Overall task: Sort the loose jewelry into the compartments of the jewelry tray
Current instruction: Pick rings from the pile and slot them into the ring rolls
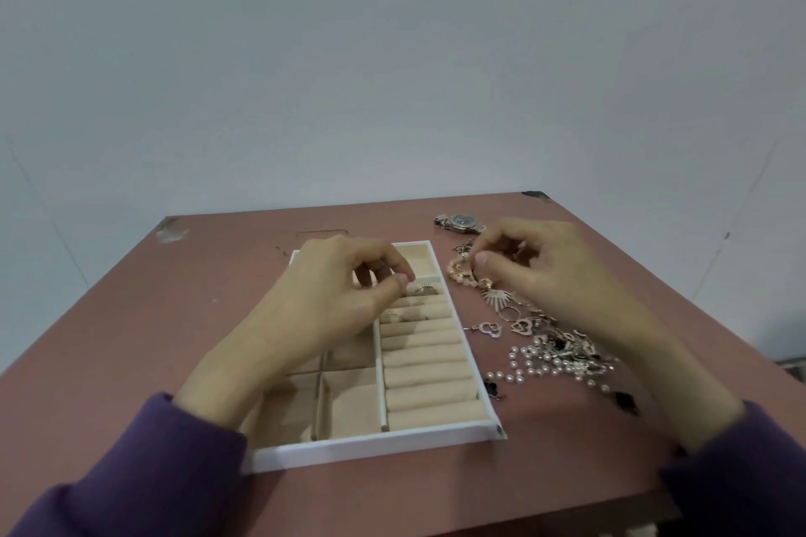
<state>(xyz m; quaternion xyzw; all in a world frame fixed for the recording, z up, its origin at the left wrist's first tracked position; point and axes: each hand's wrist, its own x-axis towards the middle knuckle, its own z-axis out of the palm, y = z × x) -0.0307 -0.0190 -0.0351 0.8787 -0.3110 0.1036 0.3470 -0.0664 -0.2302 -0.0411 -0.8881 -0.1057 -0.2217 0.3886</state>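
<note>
A white jewelry tray (375,447) with beige lining lies on the table, ring rolls down its right side and square compartments on its left. My left hand (331,301) hovers over the tray's upper part, thumb and forefinger pinched together on something too small to make out. A ring (425,288) sits in the top rolls just beside those fingertips. To the tray's right, my right hand (536,270) pinches a pink bead bracelet (460,275). Loose jewelry (554,344) lies in a heap under that wrist: heart pendants, a fan-shaped earring (499,299), a pearl strand (532,366).
A wristwatch (460,222) lies at the table's far right, beyond my right hand. The reddish-brown table (131,318) has worn corners and ends at a pale wall behind. Dark small pieces (626,403) lie near my right sleeve.
</note>
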